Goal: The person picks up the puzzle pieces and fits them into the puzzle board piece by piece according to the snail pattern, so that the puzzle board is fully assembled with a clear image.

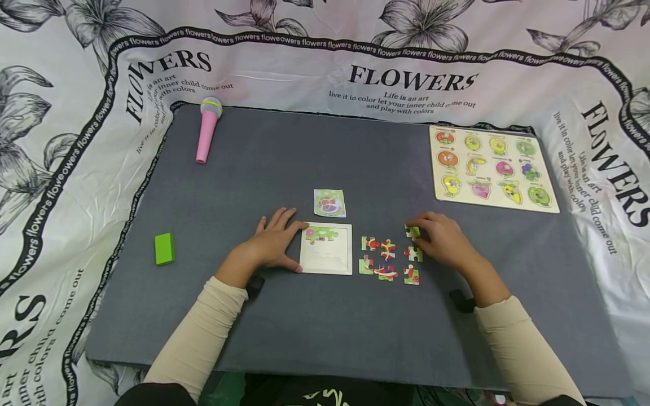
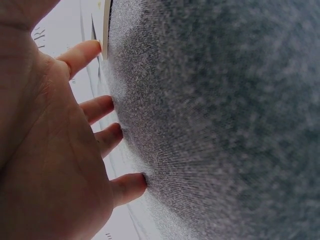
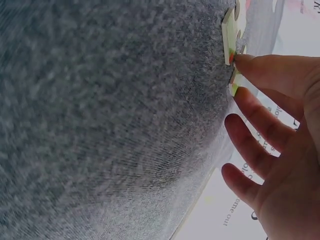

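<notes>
A square white puzzle tray lies mid-table, with a few joined green and pink pieces along its top. My left hand has its fingers spread; index finger and thumb touch the tray's left edge, which also shows in the left wrist view. To the tray's right, my right hand pinches a green puzzle piece between thumb and index finger, close to the cloth. Several loose red and green puzzle pieces lie between tray and hand. In the right wrist view, a piece edge shows by the thumb.
Above the tray lies a small picture card. A fruit board occupies the back right. The pink toy microphone is at the back left, and a green block sits on the left. Grey cloth covers the table.
</notes>
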Demonstrator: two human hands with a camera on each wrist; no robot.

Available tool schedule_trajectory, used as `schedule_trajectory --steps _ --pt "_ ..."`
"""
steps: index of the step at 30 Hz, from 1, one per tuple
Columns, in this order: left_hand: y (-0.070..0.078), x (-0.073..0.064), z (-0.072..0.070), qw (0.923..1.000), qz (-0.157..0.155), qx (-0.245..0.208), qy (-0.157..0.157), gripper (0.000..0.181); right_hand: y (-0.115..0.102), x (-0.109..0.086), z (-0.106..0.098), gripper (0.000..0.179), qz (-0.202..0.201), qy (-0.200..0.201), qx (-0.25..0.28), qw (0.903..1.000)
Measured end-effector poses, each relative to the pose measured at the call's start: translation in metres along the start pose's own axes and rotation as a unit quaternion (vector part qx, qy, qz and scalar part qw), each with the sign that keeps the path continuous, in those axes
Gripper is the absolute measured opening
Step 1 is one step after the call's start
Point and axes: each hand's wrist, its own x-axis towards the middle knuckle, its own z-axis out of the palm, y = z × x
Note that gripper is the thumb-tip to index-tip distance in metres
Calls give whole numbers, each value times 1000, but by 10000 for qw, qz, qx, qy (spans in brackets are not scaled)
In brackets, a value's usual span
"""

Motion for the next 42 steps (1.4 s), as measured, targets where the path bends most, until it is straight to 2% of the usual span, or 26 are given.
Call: schedule_trajectory --steps 4,10,17,21,27,35,38,42 --pt "-1 -1 -1 10000 -11 16 5 100 -1 1 0 33 -24 -29 57 10000" --pt "-1 -2 -1 10000 -45 57 -26 100 0 0 4 32 -125 132 74 9998" --pt "-3 -2 2 9999 -38 137 -18 101 -2 1 8 30 3 154 116 9998" --pt "-3 0 1 9999 -5 168 -37 101 -8 5 7 31 -125 219 79 9997" --pt "0 2 0 9998 28 192 -57 100 -37 21 8 30 -538 336 54 9980" --pt "-2 3 3 9998 0 189 -5 101 -80 49 28 25 -1342 379 3 9902" --pt "-3 3 3 9999 -18 170 8 102 -92 56 33 26 -1429 309 -32 9892" --pt "-3 1 3 9999 -34 166 38 101 -102 63 38 26 -1337 102 -153 9908"
